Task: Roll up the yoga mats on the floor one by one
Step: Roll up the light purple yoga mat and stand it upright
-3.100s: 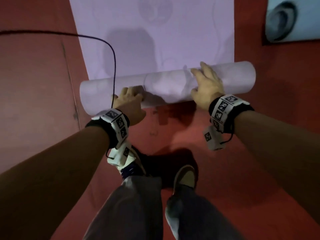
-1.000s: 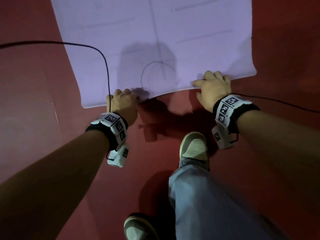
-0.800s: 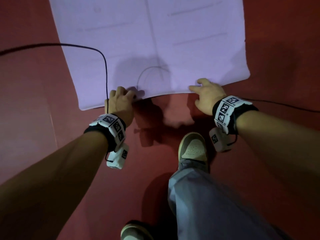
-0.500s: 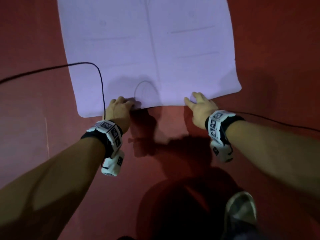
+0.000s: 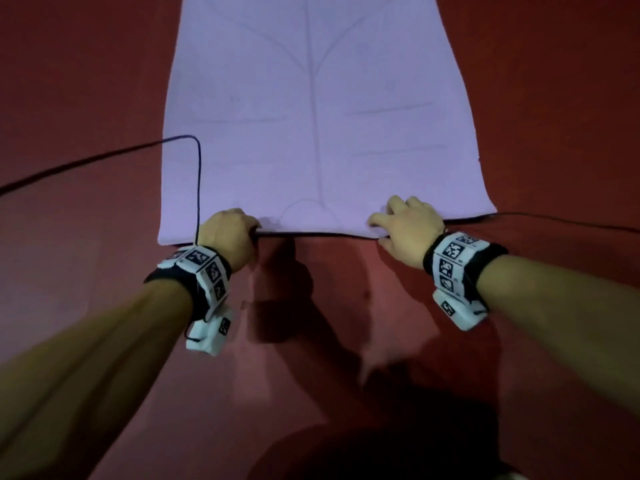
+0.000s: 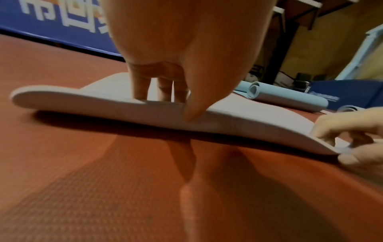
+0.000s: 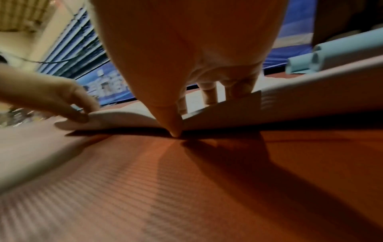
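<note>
A lilac yoga mat (image 5: 318, 133) lies flat on the red floor and stretches away from me. My left hand (image 5: 228, 233) pinches its near edge left of centre. In the left wrist view the fingers (image 6: 140, 88) lie on top of the mat (image 6: 82, 99) with the thumb under the lifted edge. My right hand (image 5: 405, 226) pinches the same edge further right. In the right wrist view its fingers (image 7: 209, 95) sit on the mat (image 7: 311, 104) and the thumb presses at the edge. The near edge arches slightly off the floor between the hands.
A black cable (image 5: 199, 185) runs from my left wrist across the mat's left part, and another cable (image 5: 571, 221) trails right over the floor. Rolled light-blue mats (image 6: 286, 98) (image 7: 331, 54) lie far off by a blue padded wall (image 6: 51, 24).
Three seconds ago my hands were on a rolled lilac mat; now they hold the near edge of a flat one. Over the last second my feet left the view and the edge lifted.
</note>
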The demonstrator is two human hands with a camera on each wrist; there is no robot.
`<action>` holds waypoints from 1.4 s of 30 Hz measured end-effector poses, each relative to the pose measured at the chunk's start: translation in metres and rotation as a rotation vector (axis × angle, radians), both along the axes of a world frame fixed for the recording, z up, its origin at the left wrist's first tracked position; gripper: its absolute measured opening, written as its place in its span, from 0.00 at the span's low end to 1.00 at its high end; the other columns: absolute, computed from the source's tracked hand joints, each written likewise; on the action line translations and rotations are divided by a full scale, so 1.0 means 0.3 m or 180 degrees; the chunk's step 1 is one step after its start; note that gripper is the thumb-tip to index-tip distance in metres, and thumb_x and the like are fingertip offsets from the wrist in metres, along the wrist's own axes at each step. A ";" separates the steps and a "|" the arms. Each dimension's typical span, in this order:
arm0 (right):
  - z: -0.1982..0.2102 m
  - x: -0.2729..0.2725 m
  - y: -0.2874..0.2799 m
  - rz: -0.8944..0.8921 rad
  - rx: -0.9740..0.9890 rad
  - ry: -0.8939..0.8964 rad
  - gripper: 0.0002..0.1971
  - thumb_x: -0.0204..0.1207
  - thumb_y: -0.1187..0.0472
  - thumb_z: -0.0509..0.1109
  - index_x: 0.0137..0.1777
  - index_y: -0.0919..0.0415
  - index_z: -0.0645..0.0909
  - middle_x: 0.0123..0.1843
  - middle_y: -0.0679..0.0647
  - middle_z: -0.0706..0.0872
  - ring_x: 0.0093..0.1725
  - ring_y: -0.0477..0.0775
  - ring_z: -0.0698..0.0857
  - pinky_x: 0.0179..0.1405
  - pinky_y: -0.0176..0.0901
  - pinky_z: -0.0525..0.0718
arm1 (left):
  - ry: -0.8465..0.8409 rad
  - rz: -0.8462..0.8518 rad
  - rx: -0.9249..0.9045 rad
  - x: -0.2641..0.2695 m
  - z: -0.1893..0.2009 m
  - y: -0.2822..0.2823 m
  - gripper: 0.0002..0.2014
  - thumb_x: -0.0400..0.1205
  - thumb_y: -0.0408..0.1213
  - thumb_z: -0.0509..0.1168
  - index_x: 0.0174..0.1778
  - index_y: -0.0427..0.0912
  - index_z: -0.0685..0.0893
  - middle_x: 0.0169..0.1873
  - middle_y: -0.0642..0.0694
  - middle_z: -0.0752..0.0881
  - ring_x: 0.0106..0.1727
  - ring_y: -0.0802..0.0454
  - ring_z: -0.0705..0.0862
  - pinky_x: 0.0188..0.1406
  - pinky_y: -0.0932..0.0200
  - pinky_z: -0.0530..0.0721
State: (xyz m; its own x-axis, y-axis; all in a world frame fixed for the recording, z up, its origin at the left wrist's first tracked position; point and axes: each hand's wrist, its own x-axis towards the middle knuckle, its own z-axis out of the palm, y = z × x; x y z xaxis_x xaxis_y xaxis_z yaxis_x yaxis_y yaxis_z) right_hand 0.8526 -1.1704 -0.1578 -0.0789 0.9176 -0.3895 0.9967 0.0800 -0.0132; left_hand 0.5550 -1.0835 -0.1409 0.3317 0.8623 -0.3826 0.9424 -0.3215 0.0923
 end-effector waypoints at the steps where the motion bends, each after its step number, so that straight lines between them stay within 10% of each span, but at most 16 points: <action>1: 0.002 -0.009 -0.004 -0.0084 0.0032 0.0018 0.19 0.80 0.50 0.66 0.71 0.44 0.76 0.68 0.56 0.75 0.63 0.65 0.76 0.62 0.54 0.75 | 0.0017 0.0033 0.0026 0.005 0.010 -0.018 0.14 0.80 0.34 0.66 0.60 0.45 0.90 0.56 0.38 0.85 0.60 0.33 0.84 0.56 0.43 0.84; 22: 0.040 0.154 -0.297 -0.0462 0.0577 0.1092 0.14 0.83 0.57 0.67 0.68 0.53 0.79 0.60 0.54 0.88 0.62 0.61 0.84 0.61 0.56 0.73 | -0.0597 0.0307 -0.0179 0.124 0.002 -0.427 0.14 0.80 0.29 0.65 0.56 0.47 0.87 0.54 0.41 0.89 0.57 0.35 0.84 0.47 0.51 0.76; 30: -0.061 0.140 -0.325 -0.0555 0.1829 0.1225 0.08 0.77 0.62 0.72 0.55 0.55 0.85 0.52 0.55 0.83 0.52 0.63 0.80 0.57 0.54 0.70 | -0.1349 0.0620 0.0430 0.124 -0.046 -0.416 0.22 0.72 0.18 0.61 0.58 0.43 0.82 0.45 0.39 0.89 0.47 0.31 0.84 0.46 0.43 0.78; 36: -0.071 0.134 -0.310 -0.0314 0.2359 0.0602 0.07 0.78 0.58 0.72 0.53 0.50 0.89 0.53 0.55 0.84 0.53 0.62 0.78 0.55 0.53 0.67 | -0.0673 0.0496 0.1283 0.136 -0.072 -0.439 0.18 0.75 0.28 0.64 0.56 0.48 0.89 0.59 0.43 0.84 0.62 0.34 0.76 0.63 0.34 0.69; 42: -0.100 0.181 -0.315 -0.0108 0.1811 0.0886 0.24 0.79 0.51 0.67 0.73 0.60 0.79 0.61 0.60 0.83 0.59 0.68 0.79 0.65 0.59 0.73 | -0.0325 0.0171 0.1424 0.187 -0.106 -0.471 0.15 0.84 0.46 0.60 0.60 0.44 0.86 0.60 0.43 0.81 0.60 0.37 0.76 0.63 0.35 0.68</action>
State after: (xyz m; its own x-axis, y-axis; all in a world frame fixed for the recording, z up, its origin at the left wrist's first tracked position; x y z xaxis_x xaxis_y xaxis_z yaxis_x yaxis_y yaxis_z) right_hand 0.9068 -1.2648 -0.1878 -0.0740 0.9788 0.1909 0.9642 0.1191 -0.2370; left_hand 0.6110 -1.2247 -0.1727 0.2986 0.9523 0.0636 0.9521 -0.3018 0.0489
